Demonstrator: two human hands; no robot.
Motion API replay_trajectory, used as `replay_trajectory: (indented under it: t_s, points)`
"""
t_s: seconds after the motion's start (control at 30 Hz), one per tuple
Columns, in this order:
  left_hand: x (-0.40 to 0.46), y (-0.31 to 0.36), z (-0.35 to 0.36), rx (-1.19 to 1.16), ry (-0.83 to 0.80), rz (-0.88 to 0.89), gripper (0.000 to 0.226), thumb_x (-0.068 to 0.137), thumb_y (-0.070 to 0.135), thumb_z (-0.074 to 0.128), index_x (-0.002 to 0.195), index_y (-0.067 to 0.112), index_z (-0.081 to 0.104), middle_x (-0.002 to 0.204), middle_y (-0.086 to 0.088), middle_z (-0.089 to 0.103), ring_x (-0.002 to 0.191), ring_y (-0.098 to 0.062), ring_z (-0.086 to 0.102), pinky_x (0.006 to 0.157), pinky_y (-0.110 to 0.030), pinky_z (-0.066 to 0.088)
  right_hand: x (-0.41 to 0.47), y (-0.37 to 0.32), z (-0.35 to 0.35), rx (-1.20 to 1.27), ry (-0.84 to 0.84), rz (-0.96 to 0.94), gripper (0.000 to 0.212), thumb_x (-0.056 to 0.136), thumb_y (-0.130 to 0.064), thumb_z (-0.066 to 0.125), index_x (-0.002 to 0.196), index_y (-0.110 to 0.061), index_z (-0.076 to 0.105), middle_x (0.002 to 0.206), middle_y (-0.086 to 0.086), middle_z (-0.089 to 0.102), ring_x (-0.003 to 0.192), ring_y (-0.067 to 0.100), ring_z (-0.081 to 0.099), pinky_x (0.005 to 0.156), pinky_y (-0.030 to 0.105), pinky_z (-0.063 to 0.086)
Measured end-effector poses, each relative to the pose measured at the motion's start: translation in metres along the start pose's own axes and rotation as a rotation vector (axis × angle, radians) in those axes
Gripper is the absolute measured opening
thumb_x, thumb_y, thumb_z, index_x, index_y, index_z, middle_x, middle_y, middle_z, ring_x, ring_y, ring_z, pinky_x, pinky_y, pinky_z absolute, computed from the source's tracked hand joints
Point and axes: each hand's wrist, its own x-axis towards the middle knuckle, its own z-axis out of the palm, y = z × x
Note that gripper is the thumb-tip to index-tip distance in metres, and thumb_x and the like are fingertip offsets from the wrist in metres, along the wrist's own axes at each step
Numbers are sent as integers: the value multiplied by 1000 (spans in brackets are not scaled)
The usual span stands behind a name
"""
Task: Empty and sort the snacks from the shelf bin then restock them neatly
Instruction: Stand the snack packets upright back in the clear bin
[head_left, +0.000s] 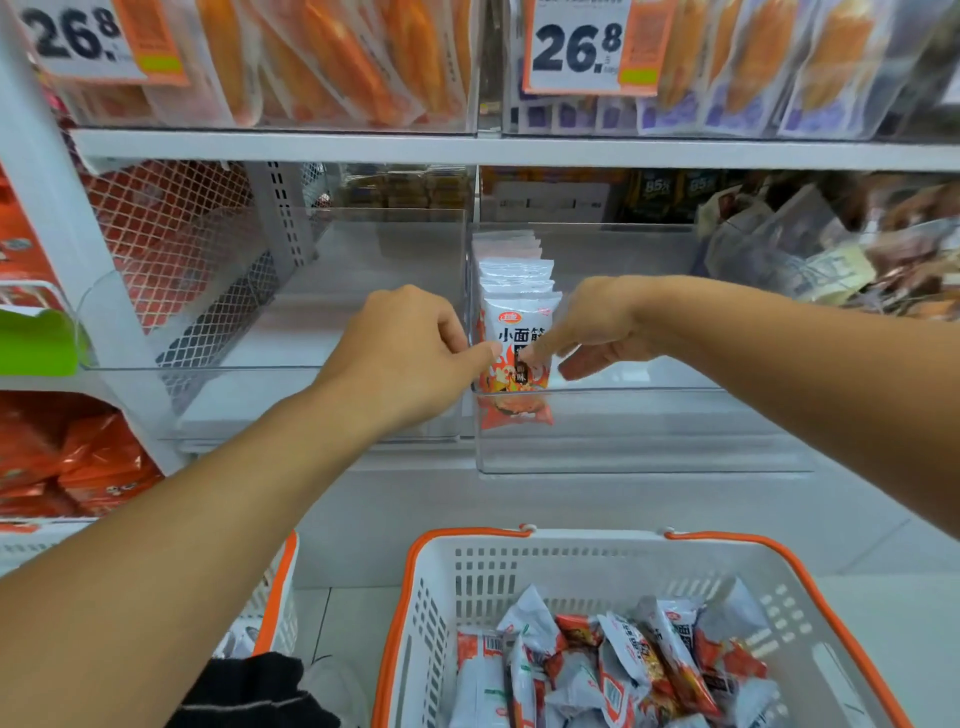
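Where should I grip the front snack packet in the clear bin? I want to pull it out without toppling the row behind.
Probably the top seam of the front snack packet, pinched from above. It stands upright at the head of the row in the clear bin, whose front wall covers its bottom, and the left hand and right hand already crowd its face.

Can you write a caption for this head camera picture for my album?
Both hands straighten a row of snack packets in a clear bin.
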Motion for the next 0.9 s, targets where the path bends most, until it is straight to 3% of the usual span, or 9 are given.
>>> replay_trajectory:
  t_s: [0.07,0.17,0.27,0.33,0.4,0.53,0.63,0.77,0.9]
  points:
    - [-9,4,-8,55,8,-9,43,83,55,70,59,19,68,60,8,65,69,-11,61,66,-28,47,-25,6,-13,-77,148,-30,56,71,-33,88,113,-6,62,111,11,67,89,20,71,88,42,59]
    - [-38,15,-17,92,-130,47,48,84,57,67,58,16,70,53,8,65,59,-7,61,60,-26,44,-95,27,-32,-155,317,-218,38,72,-42,83,92,-11,74,82,2,77,74,14,75,78,32,61]
    - [-73,36,16,178,-645,102,52,89,58,58,66,14,72,62,7,71,60,-6,67,64,-26,53,-145,54,-23,-247,-111,-195,31,69,-31,77,92,-11,78,83,5,78,74,19,76,57,22,59]
    - [-90,40,65,390,-945,136,58,91,61,54,68,10,68,68,-1,71,69,-19,70,66,-30,54,-132,84,8,-360,-389,-50,37,72,-25,79,106,-10,75,93,8,77,81,24,76,58,24,57]
    - [-107,26,121,566,-1067,134,53,90,60,57,66,14,59,72,-1,63,75,-24,64,68,-32,50,-96,133,61,-453,-480,88,49,80,-22,81,126,-12,64,109,7,73,87,27,74,66,30,60]
    - [-151,-36,212,658,-1031,-89,36,88,45,69,98,12,59,91,-2,56,85,-24,58,78,-35,52,-63,272,157,-967,-423,70,64,81,-41,79,132,-8,56,125,5,61,107,26,63,87,35,54]
    - [-185,-71,267,389,-945,-319,64,85,51,70,128,9,49,120,-11,57,104,-29,60,78,-35,50,-66,348,181,-1001,-272,85,54,83,-32,76,130,-16,54,122,5,61,106,28,64,80,39,57]
    - [-202,-74,317,58,-732,-605,43,90,49,65,78,9,52,74,-7,56,64,-22,53,55,-29,39,-56,372,187,-912,-274,91,29,91,-26,65,117,-14,63,107,9,64,94,27,63,76,35,56]
    - [-199,-80,356,-30,-683,-733,46,88,49,67,99,5,60,74,-3,53,63,-18,52,50,-28,34,-38,379,177,-861,-250,120,12,91,-9,66,102,-4,69,97,9,68,82,23,62,78,34,58]
